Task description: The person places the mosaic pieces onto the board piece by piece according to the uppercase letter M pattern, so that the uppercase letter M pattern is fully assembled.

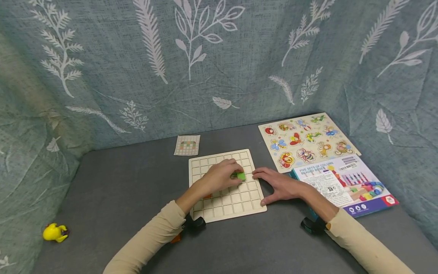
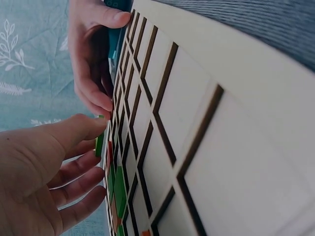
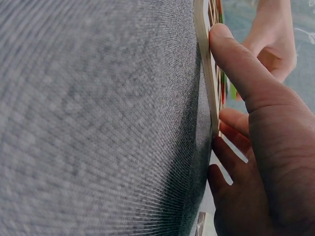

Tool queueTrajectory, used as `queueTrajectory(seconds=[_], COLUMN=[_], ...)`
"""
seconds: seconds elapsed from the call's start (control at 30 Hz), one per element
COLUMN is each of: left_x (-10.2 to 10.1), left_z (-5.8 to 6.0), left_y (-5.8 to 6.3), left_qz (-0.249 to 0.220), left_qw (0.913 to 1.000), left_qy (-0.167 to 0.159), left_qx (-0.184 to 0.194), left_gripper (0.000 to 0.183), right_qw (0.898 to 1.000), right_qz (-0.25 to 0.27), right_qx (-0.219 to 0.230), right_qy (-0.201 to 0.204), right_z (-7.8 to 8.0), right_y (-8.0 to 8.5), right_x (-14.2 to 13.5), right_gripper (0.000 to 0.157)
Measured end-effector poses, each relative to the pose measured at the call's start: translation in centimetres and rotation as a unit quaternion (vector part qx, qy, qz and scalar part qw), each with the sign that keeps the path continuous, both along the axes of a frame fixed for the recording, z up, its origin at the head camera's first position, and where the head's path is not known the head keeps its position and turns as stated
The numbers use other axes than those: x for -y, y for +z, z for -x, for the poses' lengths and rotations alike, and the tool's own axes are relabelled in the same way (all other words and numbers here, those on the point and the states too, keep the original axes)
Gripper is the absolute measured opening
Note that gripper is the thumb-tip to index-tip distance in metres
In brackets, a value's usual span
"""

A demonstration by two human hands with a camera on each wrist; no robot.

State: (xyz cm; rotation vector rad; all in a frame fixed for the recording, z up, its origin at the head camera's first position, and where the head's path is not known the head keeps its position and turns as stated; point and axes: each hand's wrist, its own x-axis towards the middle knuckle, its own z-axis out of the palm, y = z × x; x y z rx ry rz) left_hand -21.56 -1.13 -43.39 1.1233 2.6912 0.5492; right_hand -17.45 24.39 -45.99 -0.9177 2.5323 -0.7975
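In the head view a wooden grid board (image 1: 251,198) lies on the dark table. Over its upper middle my left hand (image 1: 220,176) pinches a small green tile (image 1: 241,176) between thumb and fingers; the left wrist view shows this tile (image 2: 99,140) standing on edge, close over the grid. Beyond it, green tiles (image 2: 118,189) and reddish-orange ones sit in the squares, mostly hidden by my left hand from above. My right hand (image 1: 282,184) rests at the board's right edge, thumb and fingers spread along it, the thumb (image 3: 224,37) on the rim.
Behind the board lies a pattern card (image 1: 187,145). To the right are an insect puzzle board (image 1: 299,144) and a beaded-toy box (image 1: 371,198). A yellow toy (image 1: 54,232) stands far left. An orange piece (image 1: 176,239) shows beside my left sleeve. A leaf-print curtain (image 1: 113,68) hangs behind.
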Motion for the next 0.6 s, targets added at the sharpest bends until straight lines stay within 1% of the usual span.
queueTrajectory(seconds=[0.3,0.4,0.6], left_x=[-0.05,-0.02,0.01], left_z=[0.2,0.23,0.23], left_y=[0.16,0.2,0.14], left_qz=[0.01,0.012,0.007], left_qw=[0.9999,0.9999,0.9999], left_qy=[-0.005,-0.002,-0.004], left_qx=[-0.001,0.003,0.009], left_gripper=[0.027,0.027,0.027], right_qw=[1.0,1.0,1.0], right_qz=[-0.002,-0.002,0.0], right_qx=[-0.005,-0.005,0.0], right_qy=[0.002,0.002,0.002], right_z=[0.1,0.14,0.12], right_y=[0.22,0.24,0.05], right_x=[0.13,0.07,0.08], right_gripper=[0.082,0.082,0.082])
